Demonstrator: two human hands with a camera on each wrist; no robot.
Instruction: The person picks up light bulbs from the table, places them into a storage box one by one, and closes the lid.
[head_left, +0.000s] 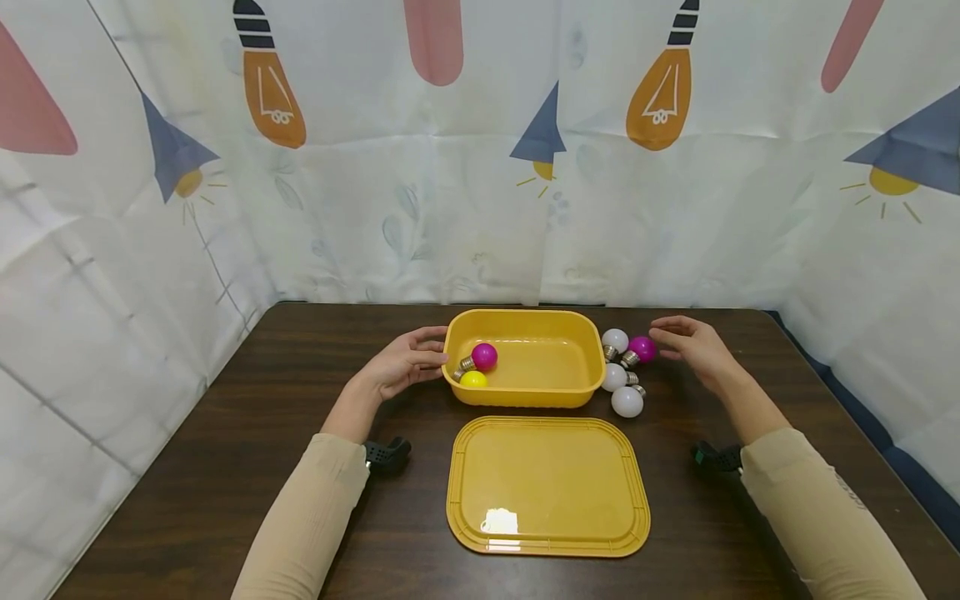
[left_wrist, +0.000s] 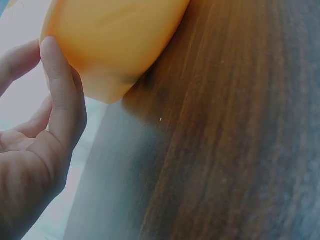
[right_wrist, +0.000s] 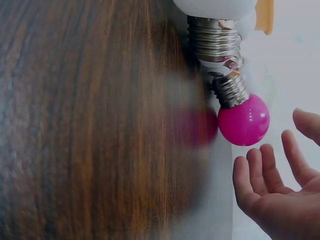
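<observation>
My left hand [head_left: 408, 362] is at the left end of a yellow plastic box [head_left: 525, 398], its thumb and fingertips holding the rim; the left wrist view shows the thumb against the box wall [left_wrist: 110, 40]. Inside the box, at its left, lie a magenta light bulb [head_left: 484, 357] and a yellow light bulb [head_left: 473, 379]. My right hand [head_left: 697, 346] hovers beside another magenta bulb [head_left: 642, 348] right of the box, fingers spread and loosely bent. In the right wrist view, the fingertips are close to that magenta bulb [right_wrist: 244, 120], with nothing between them.
Several white bulbs [head_left: 627, 402] lie around the magenta one, against the box's right side. A yellow lid [head_left: 547, 492] lies flat on the dark wooden table [head_left: 390, 533], in front of the box. A patterned white curtain [head_left: 465, 217] hangs behind the table.
</observation>
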